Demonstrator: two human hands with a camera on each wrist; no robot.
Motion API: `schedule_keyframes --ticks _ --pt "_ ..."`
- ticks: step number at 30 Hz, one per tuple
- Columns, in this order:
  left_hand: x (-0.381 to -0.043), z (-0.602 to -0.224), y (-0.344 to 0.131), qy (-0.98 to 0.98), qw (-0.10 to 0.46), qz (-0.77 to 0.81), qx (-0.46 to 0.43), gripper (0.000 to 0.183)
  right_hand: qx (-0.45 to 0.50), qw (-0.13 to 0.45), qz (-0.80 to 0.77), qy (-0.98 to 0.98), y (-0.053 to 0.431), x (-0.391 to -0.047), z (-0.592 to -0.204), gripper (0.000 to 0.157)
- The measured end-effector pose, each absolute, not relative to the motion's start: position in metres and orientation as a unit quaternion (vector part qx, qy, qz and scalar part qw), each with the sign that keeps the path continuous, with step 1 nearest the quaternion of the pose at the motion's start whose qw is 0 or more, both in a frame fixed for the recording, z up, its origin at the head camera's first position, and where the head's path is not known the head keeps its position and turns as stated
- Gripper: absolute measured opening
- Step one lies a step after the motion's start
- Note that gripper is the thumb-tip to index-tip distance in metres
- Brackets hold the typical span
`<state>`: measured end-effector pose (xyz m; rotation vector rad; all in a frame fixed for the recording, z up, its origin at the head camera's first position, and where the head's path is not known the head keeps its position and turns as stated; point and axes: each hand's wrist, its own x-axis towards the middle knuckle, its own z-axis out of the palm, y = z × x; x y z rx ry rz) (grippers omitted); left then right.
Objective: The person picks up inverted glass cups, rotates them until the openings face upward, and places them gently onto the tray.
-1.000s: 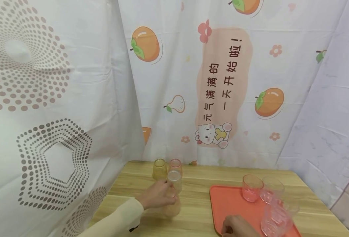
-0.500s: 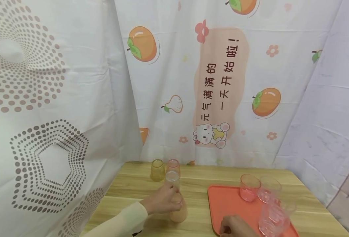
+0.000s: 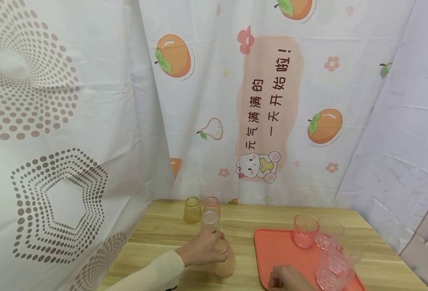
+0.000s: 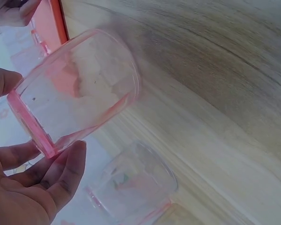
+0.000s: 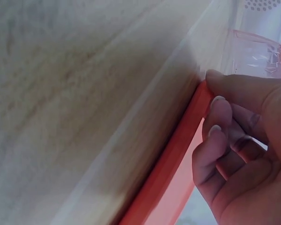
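Note:
My left hand (image 3: 208,247) pinches a pink-tinted clear glass (image 3: 224,264) by its base, thumb on one side and fingers on the other. In the left wrist view the glass (image 4: 79,89) is upside down, its rim towards the wooden table; I cannot tell whether it touches. Just behind it stands an upturned clear glass (image 3: 211,220). My right hand (image 3: 290,278) is at the near left corner of a red tray (image 3: 277,250). Up close in the right wrist view, its thumb and curled fingers grip the tray's rim (image 5: 163,173).
Further back on the table (image 3: 163,226) are an upturned yellow glass (image 3: 192,211) and a pink glass (image 3: 212,202). Several pinkish glasses crowd the tray's right side, among them a pink glass (image 3: 305,232) at the back. A patterned curtain (image 3: 206,81) hangs behind the table.
My left hand has moved right and slightly nearer with the pink-tinted glass, towards the tray. My right hand stays at the tray's corner. The view has shifted slightly.

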<state>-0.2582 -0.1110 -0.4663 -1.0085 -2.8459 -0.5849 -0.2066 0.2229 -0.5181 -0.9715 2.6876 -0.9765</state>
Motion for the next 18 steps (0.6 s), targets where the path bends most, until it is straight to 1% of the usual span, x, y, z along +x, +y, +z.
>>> schedule_keyframes --ticks 2,5,8,13,15,18 --pt "-0.259 -0.467 -0.111 -0.924 0.027 -0.197 -0.326 0.056 -0.319 0.063 -0.326 0.888 0.223 -0.208 -0.518 0.018" --pt "-0.261 -0.469 -0.111 -0.918 0.021 -0.224 -0.326 0.055 -0.31 0.069 -0.329 0.889 0.223 -0.209 -0.518 0.016" --pt "-0.262 -0.471 -0.109 -0.909 0.012 -0.262 -0.324 0.048 -0.3 0.072 -0.333 0.891 0.221 -0.21 -0.518 0.016" --pt "-0.262 -0.469 -0.105 -0.893 0.002 -0.315 -0.321 0.033 -0.296 0.062 -0.359 0.883 0.212 -0.21 -0.518 0.013" --pt "-0.261 -0.467 -0.104 -0.886 -0.004 -0.334 -0.321 0.03 -0.291 0.057 -0.37 0.88 0.209 -0.209 -0.518 0.013" --pt "-0.26 -0.468 -0.104 -0.872 -0.024 -0.371 -0.319 0.027 -0.274 0.066 -0.396 0.874 0.205 -0.209 -0.519 0.012"
